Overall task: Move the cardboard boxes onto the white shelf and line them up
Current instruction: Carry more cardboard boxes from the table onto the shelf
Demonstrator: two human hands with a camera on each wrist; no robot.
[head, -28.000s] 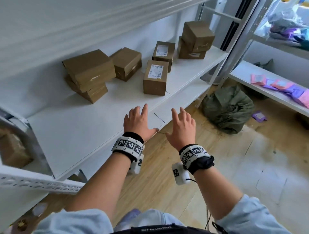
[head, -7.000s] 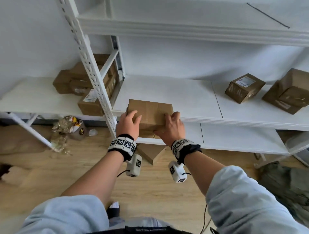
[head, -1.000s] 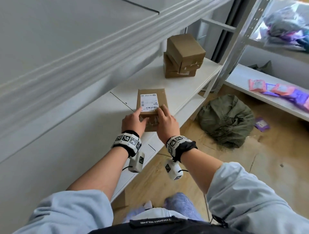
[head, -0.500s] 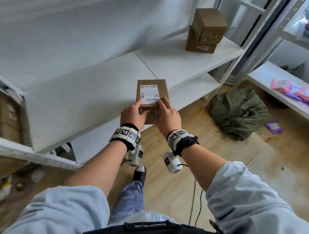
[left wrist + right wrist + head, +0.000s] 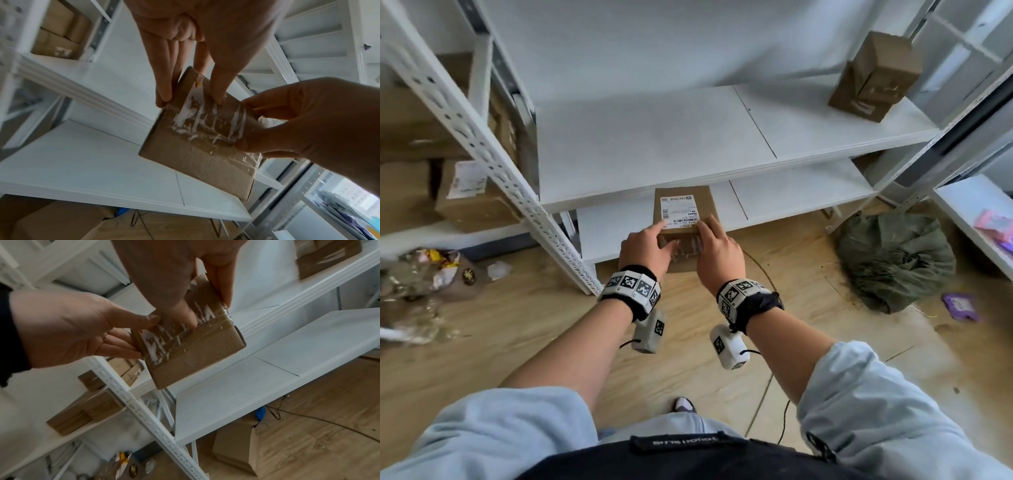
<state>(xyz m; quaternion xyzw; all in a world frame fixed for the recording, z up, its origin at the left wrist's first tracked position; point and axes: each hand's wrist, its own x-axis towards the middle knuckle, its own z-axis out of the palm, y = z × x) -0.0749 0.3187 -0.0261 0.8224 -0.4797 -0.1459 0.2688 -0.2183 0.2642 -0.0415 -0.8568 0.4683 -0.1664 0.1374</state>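
You've got the labelled box (image 5: 683,209) in both hands, carried in the air just in front of the white shelf (image 5: 654,137), not on it yet. Left hand (image 5: 645,248) pinches the near left corner, thumb on the taped face and fingers along the side; right hand (image 5: 719,251) does the same on the right. My guess is it's headed for the shelf bay on your left, where boxes (image 5: 472,202) already sit. Keep it level, clear that perforated post (image 5: 493,150), land it flat, then slide it flush with its neighbours. The tape looks slick, so don't loosen your pinch early. Two stacked boxes (image 5: 873,75) remain far right.
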